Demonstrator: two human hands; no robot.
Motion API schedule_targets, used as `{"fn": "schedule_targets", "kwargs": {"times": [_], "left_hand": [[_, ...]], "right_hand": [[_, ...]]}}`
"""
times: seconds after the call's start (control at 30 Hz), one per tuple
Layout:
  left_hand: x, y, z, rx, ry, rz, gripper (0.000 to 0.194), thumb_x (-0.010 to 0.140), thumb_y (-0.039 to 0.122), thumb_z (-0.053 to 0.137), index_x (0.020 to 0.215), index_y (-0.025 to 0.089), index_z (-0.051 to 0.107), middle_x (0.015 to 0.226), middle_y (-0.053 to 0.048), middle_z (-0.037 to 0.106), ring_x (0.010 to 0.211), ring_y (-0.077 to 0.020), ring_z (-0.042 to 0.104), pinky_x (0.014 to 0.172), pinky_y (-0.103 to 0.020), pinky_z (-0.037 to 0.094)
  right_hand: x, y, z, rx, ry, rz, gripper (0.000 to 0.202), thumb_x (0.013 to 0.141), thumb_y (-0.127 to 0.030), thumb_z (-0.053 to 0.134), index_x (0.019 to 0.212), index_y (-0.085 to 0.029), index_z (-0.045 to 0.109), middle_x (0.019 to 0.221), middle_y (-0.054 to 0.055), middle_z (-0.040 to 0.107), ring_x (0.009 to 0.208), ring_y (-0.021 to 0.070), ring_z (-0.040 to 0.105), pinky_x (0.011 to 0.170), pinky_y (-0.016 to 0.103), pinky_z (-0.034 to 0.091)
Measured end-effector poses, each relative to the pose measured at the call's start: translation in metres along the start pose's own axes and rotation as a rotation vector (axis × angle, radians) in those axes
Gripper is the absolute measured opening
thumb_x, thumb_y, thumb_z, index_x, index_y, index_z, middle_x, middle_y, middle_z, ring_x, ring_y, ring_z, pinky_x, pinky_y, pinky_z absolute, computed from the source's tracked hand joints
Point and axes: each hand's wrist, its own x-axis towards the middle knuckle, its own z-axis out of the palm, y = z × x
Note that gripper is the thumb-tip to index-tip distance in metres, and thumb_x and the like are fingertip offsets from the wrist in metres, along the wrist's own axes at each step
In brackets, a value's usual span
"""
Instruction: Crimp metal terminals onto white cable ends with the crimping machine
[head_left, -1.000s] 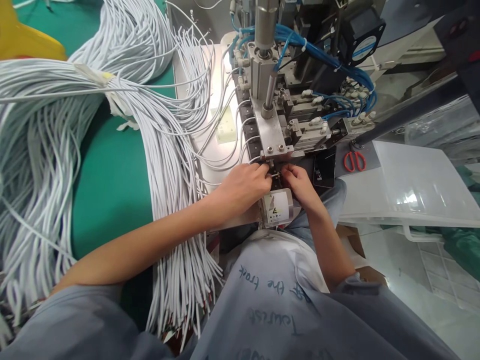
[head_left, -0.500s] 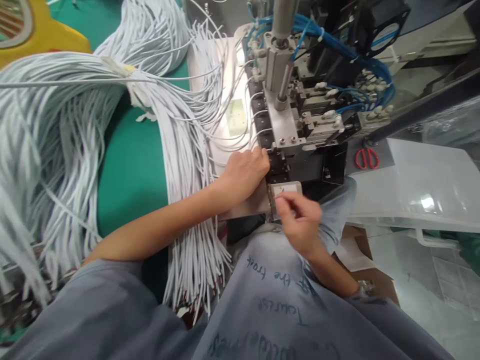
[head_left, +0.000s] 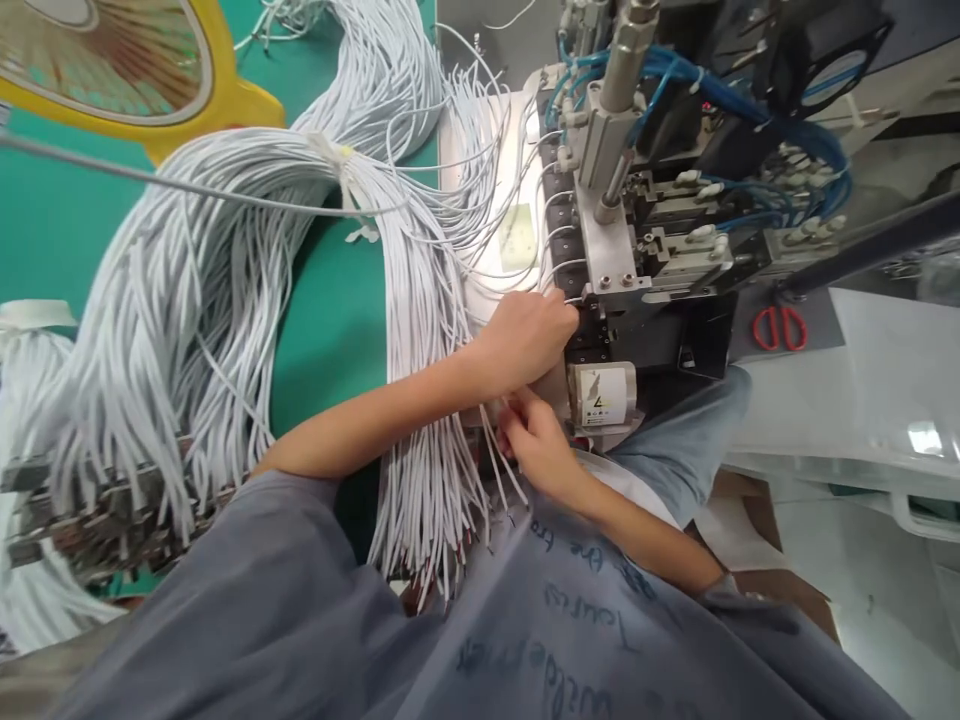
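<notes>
My left hand (head_left: 529, 335) is closed at the front edge of the machine's dark block (head_left: 568, 230); its fingertips are hidden, so what they grip is unclear. Below it, my right hand (head_left: 532, 430) pinches the end part of a white cable, with loose cable ends hanging beside the fingers. A thick bundle of white cables (head_left: 420, 370) runs under my left forearm, its cut ends pointing down toward my lap. Several white cables lead from the pale plate (head_left: 517, 240) into the slots of the dark block.
A yellow fan (head_left: 225, 105) stands at the upper left on the green table (head_left: 337, 300). More cables with connectors (head_left: 112, 510) lie at the left. Metal cylinders and blue hoses (head_left: 810, 150) rise at the upper right. Red scissors (head_left: 780, 328) lie on the right.
My right hand has moved left from beside the labelled roll to the cables and now holds one. My left hand remains at the block. The view has shifted left.
</notes>
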Motion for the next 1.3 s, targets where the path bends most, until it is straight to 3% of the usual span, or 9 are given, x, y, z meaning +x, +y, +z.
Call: {"fn": "schedule_targets", "kwargs": {"times": [0.1,0.2,0.37,0.53,0.73,0.87,1.0,1.2,1.3], "left_hand": [[-0.007,0.012,-0.002,-0.324,0.024,0.231,0.029,0.092,0.022,0.04,0.085,0.012,0.066,0.081,-0.009,0.063,0.069,-0.0158,0.059,0.057,-0.026,0.037],[-0.009,0.018,0.002,-0.653,0.012,0.463,0.031,0.093,0.03,0.041,0.087,0.014,0.067,0.081,-0.006,0.065,0.071,-0.012,0.059,0.065,-0.023,0.042],[-0.001,0.01,0.012,-0.781,0.257,0.359,0.019,0.087,0.023,0.052,0.089,0.013,0.069,0.08,-0.005,0.064,0.071,-0.0109,0.058,0.063,-0.021,0.044],[0.005,0.004,0.009,-0.835,0.428,0.251,0.015,0.081,0.012,0.055,0.079,0.014,0.07,0.066,-0.001,0.062,0.059,-0.0071,0.055,0.054,-0.018,0.042],[0.004,0.004,0.006,-0.824,0.437,0.265,0.013,0.079,0.009,0.057,0.076,0.013,0.069,0.063,0.0,0.063,0.056,-0.0061,0.054,0.052,-0.016,0.04],[0.005,-0.001,0.005,-0.699,0.442,0.342,0.018,0.083,0.009,0.052,0.078,0.012,0.069,0.065,-0.001,0.061,0.056,-0.0066,0.052,0.051,-0.017,0.039],[0.005,-0.002,0.007,-0.614,0.427,0.377,0.022,0.085,0.01,0.047,0.081,0.013,0.068,0.068,-0.002,0.06,0.058,-0.0073,0.053,0.051,-0.018,0.04],[0.005,0.002,0.014,-0.69,0.511,0.303,0.014,0.084,0.012,0.052,0.077,0.013,0.065,0.065,0.0,0.06,0.057,-0.0071,0.054,0.053,-0.018,0.042],[0.005,-0.001,0.013,-0.422,0.567,0.368,0.02,0.087,0.011,0.046,0.078,0.012,0.064,0.066,-0.001,0.058,0.057,-0.0083,0.051,0.051,-0.019,0.04]], "right_hand": [[-0.017,-0.004,-0.039,-0.033,-0.104,-0.002,0.019,0.087,-0.019,0.041,0.076,-0.017,0.057,0.057,-0.004,0.049,0.057,0.0114,0.047,0.057,0.024,0.039],[-0.024,-0.007,-0.08,-0.086,0.016,0.015,0.022,0.084,-0.025,0.05,0.068,-0.016,0.06,0.06,-0.002,0.055,0.061,0.0123,0.05,0.058,0.025,0.04],[-0.006,-0.008,-0.115,0.127,0.403,-0.045,0.014,0.074,-0.032,0.066,0.074,-0.018,0.066,0.063,-0.001,0.062,0.056,0.011,0.053,0.054,0.025,0.043],[0.018,-0.008,-0.109,0.385,0.4,-0.11,0.023,0.07,-0.04,0.07,0.083,-0.02,0.066,0.066,0.0,0.064,0.055,0.0104,0.055,0.051,0.025,0.046],[0.022,-0.011,-0.101,0.125,0.568,-0.334,0.014,0.074,-0.031,0.067,0.067,-0.02,0.063,0.07,0.0,0.061,0.064,0.0112,0.054,0.058,0.025,0.045],[0.018,-0.016,-0.113,0.024,0.501,-0.281,0.013,0.075,-0.029,0.065,0.068,-0.018,0.067,0.065,0.0,0.058,0.059,0.0102,0.048,0.052,0.025,0.038],[0.018,-0.019,-0.119,-0.009,0.423,-0.153,0.013,0.069,-0.028,0.067,0.062,-0.017,0.067,0.049,-0.005,0.039,0.048,0.0072,0.033,0.046,0.024,0.03],[0.024,-0.015,-0.094,0.075,0.69,-0.216,0.016,0.073,-0.031,0.063,0.064,-0.017,0.066,0.053,-0.004,0.038,0.051,0.0085,0.034,0.048,0.024,0.03],[0.022,-0.016,-0.095,-0.076,0.713,-0.247,0.017,0.076,-0.029,0.061,0.064,-0.016,0.065,0.052,-0.005,0.034,0.05,0.0079,0.032,0.048,0.024,0.03]]}}
